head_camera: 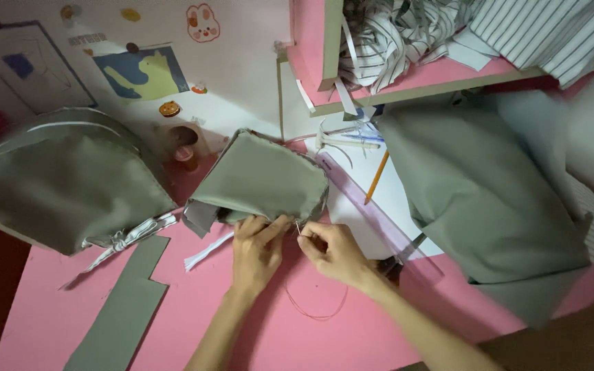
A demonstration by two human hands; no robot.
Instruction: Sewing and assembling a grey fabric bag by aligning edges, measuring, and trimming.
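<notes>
A folded piece of olive-green fabric (262, 178) with frayed edges lies on the pink table (194, 316). My left hand (256, 247) pinches its near edge between thumb and fingers. My right hand (331, 251), just to the right, holds a thin sewing needle (298, 228) at that same edge. A reddish thread (314, 312) loops down from the needle across the table below my hands.
A large olive cloth bundle (70, 185) with a white cord sits at left; a cut olive strip (122, 309) lies below it. More olive cloth (482, 199) drapes at right. A clear ruler (386, 223), a pencil (377, 177) and a shelf with striped fabric (414, 34) stand behind.
</notes>
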